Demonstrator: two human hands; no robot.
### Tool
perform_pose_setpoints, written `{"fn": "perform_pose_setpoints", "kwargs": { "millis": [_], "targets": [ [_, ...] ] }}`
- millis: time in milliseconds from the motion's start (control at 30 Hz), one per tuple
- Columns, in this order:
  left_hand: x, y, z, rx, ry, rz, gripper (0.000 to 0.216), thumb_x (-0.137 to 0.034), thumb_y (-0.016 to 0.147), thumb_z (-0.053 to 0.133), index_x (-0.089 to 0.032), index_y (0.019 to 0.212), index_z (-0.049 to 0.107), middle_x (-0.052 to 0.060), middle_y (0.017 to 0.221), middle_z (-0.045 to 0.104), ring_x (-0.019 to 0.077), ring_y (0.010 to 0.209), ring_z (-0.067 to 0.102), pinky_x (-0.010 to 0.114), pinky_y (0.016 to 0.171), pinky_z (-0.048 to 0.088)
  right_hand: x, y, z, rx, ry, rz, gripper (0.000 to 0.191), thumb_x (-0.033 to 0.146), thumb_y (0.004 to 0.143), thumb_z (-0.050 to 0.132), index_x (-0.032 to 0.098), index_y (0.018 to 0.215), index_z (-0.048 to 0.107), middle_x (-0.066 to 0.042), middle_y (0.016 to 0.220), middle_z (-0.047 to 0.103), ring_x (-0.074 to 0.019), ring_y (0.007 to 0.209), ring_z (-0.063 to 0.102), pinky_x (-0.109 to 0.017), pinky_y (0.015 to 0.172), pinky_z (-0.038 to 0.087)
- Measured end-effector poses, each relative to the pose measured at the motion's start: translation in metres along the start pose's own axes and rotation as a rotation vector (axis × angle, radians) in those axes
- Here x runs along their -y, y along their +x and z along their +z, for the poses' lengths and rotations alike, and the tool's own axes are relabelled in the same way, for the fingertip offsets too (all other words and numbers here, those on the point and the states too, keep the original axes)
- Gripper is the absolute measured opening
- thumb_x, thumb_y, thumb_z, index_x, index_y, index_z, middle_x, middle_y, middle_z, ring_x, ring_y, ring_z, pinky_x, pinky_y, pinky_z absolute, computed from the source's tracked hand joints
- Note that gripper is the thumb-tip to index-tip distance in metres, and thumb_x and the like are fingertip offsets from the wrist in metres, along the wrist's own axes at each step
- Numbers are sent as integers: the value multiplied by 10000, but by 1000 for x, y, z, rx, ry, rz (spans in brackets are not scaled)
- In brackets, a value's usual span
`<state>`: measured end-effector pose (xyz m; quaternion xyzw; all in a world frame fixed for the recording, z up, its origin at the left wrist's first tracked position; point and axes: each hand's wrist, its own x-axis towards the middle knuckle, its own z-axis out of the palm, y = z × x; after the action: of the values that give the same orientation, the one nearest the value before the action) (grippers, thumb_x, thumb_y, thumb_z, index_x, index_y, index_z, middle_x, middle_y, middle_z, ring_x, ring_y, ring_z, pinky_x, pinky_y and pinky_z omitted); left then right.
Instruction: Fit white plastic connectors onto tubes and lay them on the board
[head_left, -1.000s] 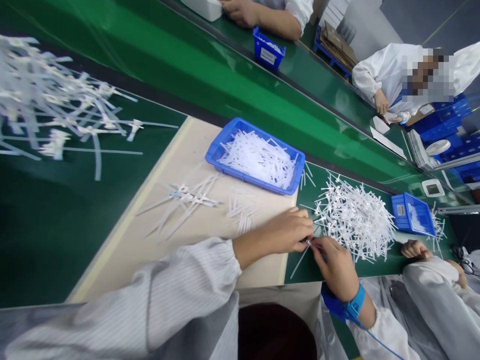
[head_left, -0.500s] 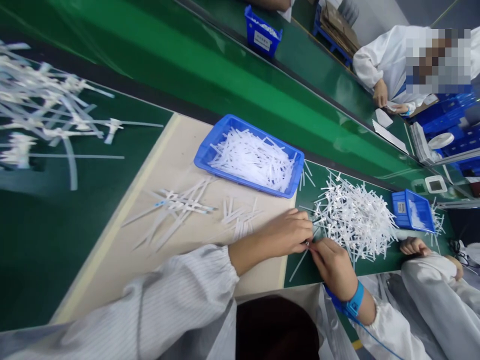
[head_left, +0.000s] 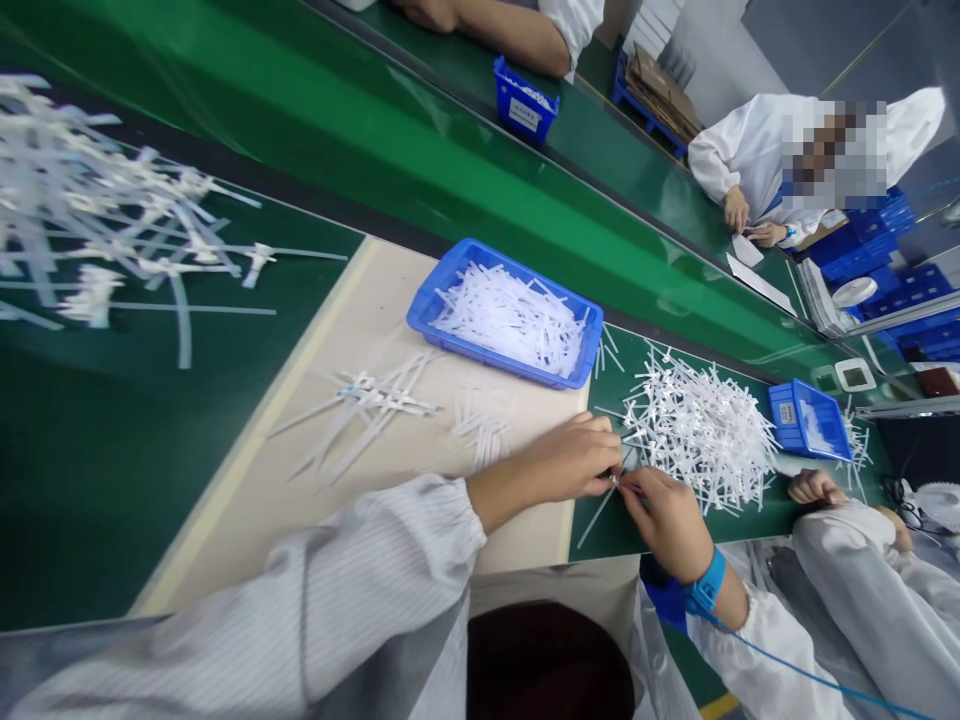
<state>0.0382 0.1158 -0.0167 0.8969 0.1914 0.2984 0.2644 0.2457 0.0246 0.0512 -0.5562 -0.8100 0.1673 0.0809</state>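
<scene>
My left hand (head_left: 577,458) and my right hand (head_left: 670,515) meet fingertip to fingertip above the green table, at the right edge of the beige mat. Both pinch a small white plastic connector (head_left: 615,481); its finer shape is hidden by my fingers. A thin translucent tube (head_left: 595,522) slants down to the left from it. Just beyond my right hand lies a big heap of white connectors with short tubes (head_left: 697,430). Short loose tube pieces (head_left: 484,432) rest on the mat left of my left hand. A blue wristband (head_left: 706,585) with a cord circles my right wrist.
Behind my hands stands a blue tray (head_left: 427,325) full of short white tubes. Longer tubed parts (head_left: 379,400) lie on the mat, with a larger pile (head_left: 97,220) at far left. A smaller blue bin (head_left: 787,415) and a co-worker's hand (head_left: 816,487) are at right.
The view has shifted slightly, and more of a co-worker's arm shows at the top. My hands keep pinching the small connector in nearly the same place.
</scene>
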Motion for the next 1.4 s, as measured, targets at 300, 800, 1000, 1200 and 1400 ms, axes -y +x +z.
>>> {"fn": "perform_pose_setpoints", "kwargs": {
  "millis": [300,800,1000,1200,1400],
  "targets": [
    [2,1,2,34,-11,-6,176,-260,920,885,-214,890,718,23,919,732,245,981,575,378,834,358,-5,-2,5,-23,23,-34,198,191,1100,570,230,1009,742,-89,968,791,-247,857,762,-334,777,576],
    [-3,10,-22,-38,-513,-271,187,-341,1088,588,-202,1013,688,34,1014,703,211,982,632,324,909,467,-16,-15,7,-574,708,352,308,457,1048,696,217,1228,762,-110,1087,825,-260,953,798,-437,906,663],
    [-3,11,-20,-88,-899,-378,417,-586,1050,631,-178,964,652,29,869,643,182,794,594,300,770,485,10,5,37,-660,1051,302,319,449,1027,724,222,1252,742,-93,1045,794,-221,846,767,-355,718,658],
    [-8,5,-8,-129,-902,-458,400,-572,967,775,-184,1046,710,65,1009,704,218,941,676,336,875,550,29,21,75,-754,1247,233,317,439,1016,749,238,1261,727,-66,1016,781,-200,819,761,-355,774,663],
    [-18,4,-13,-141,-776,-407,283,-452,970,802,-188,957,703,56,994,698,206,930,692,331,863,568,26,14,80,-761,1257,216,245,435,1005,771,239,1150,797,-84,1147,771,-198,858,747,-357,816,652]
  ]
}}
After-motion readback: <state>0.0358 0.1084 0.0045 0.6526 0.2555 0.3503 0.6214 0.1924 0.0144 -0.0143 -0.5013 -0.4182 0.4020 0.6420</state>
